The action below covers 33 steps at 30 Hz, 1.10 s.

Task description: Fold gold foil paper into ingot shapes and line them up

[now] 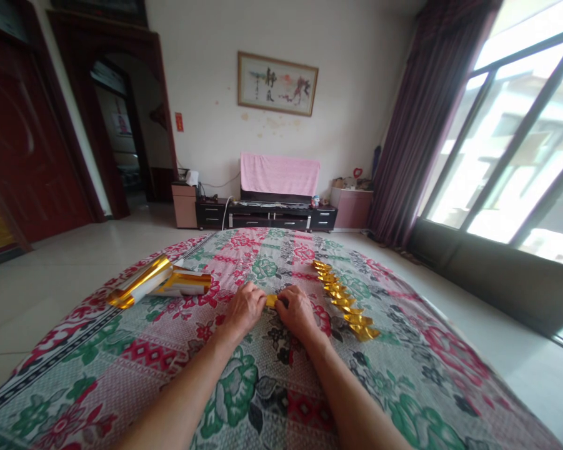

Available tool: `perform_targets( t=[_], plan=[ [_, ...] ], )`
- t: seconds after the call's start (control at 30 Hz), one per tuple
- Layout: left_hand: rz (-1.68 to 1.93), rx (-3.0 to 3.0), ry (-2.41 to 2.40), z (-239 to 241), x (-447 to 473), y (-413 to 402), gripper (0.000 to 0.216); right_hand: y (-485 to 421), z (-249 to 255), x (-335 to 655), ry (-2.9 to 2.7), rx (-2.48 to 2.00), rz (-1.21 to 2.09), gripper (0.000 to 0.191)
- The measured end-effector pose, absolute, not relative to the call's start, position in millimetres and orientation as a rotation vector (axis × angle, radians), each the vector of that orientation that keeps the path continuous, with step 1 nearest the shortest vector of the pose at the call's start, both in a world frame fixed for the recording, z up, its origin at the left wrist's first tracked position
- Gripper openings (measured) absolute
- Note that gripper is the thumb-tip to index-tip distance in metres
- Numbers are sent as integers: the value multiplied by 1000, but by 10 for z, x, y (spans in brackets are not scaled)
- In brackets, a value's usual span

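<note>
Between my two hands is a small piece of gold foil paper [272, 301], close above the flowered cloth. My left hand [246, 306] pinches its left end with the fingers closed. At the other end, my right hand [298, 309] grips it between thumb and curled fingers. My fingers cover both ends of the piece. To the right of my right hand runs a row of several folded gold paper ingots [340, 292]. Off to the left lie curled sheets of gold foil paper [143, 281] with pale undersides, overlapping each other.
The patterned floral cloth [244, 387] covers the broad surface before me. Beyond it stand a low black TV cabinet [269, 215] and a pink towel [280, 174] draped over a screen. A purple curtain [415, 125] and large window are at right, a dark red door [23, 137] at left.
</note>
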<state>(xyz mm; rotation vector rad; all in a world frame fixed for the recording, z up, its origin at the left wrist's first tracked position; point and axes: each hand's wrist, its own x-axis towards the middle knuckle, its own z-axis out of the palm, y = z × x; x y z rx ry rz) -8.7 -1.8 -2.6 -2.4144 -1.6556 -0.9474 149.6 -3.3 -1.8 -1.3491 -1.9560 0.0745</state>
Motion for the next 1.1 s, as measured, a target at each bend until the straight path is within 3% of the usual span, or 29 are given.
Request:
perform_targets(
  t=[0.83, 1.1],
  plan=[
    [-1265, -2535, -1635, -136, -144, 113, 6, -49, 12, 1440, -1933, -1454, 158, 15],
    [-1528, -2740, -1811, 94, -151, -3, 11, -25, 54, 1486, -1789, -1142, 470, 16]
  ],
)
